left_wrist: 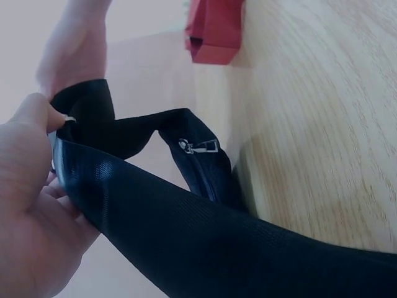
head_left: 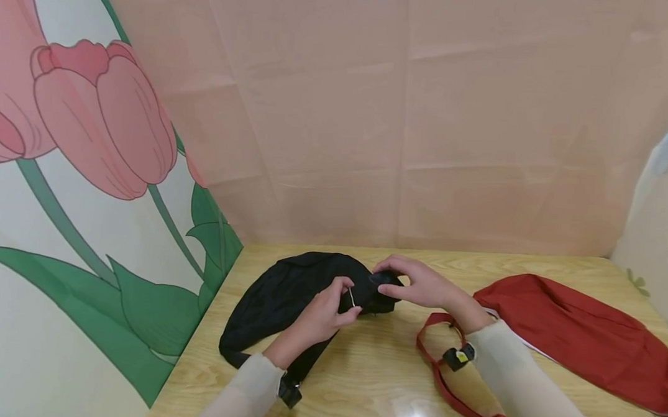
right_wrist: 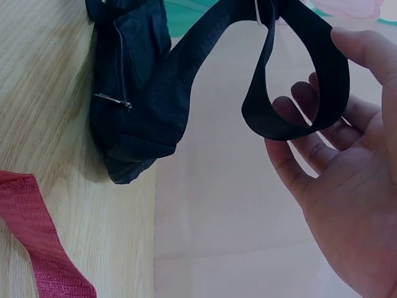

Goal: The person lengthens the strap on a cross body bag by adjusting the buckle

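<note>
Black strap spans the gap between the fingertips. Its loop lies right of the left fingers, in the right hand's grasp; right hand nearer to the loop, left hand nearer to the pale bar. Strap's long axis runs from the left fingertips back toward the wearer; loop end turns across toward the right palm.

Left hand: thumb and fingers pinch strap at the bar, tight. Right hand: fingers curled loosely behind the loop, thumb on its near edge.

Strap: flat, wide, matte black webbing, bent round on itself at the loop. Bar thin, pale; exact type can't tell. Black bag left of and beyond the left fingers, soft, creased, zip pull metallic. Red bag well right of the right fingers.
</note>
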Motion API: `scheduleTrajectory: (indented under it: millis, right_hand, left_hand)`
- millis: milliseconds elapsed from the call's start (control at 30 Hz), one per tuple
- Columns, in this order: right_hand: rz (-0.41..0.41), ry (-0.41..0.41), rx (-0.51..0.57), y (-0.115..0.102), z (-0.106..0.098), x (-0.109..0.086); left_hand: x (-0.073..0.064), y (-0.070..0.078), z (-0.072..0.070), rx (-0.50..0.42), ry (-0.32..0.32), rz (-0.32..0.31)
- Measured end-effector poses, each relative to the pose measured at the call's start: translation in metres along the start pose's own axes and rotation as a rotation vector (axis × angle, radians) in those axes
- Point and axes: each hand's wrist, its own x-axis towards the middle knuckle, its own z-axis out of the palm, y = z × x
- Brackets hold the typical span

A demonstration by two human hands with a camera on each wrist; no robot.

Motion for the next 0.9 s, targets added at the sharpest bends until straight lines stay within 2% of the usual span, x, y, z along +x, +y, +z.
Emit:
scheduleTrajectory:
  millis: [167,333,500,767,900]
  right_hand:
    - [0.008,-0.028,0.002,-0.0031,0.0005,0.0014]
    - [-0.036,-0.061,-0.034,-0.0061,0.0045,0.0058]
    - [-0.057,-0.052,-0.049,-0.0059,0.0066,0.0078]
    - [-0.012,0.010,-0.028,-0.0039,0.0022,0.0042]
    - [0.001,-0.002,-0.029,-0.0043,0.0008,0.0045]
  left_hand:
    - [-0.0007,0.0004,-0.0013,-0.005,-0.005,0.005]
    - [-0.0013,0.0020,-0.0019,0.012,-0.018,-0.004]
    - [-0.0012,0.0033,-0.0015,0.029,-0.024,-0.006]
    - [-0.0027,0.0030,-0.0015,0.066,0.001,0.007]
    - [-0.0024,0.0030,-0.0019,0.052,0.002,0.010]
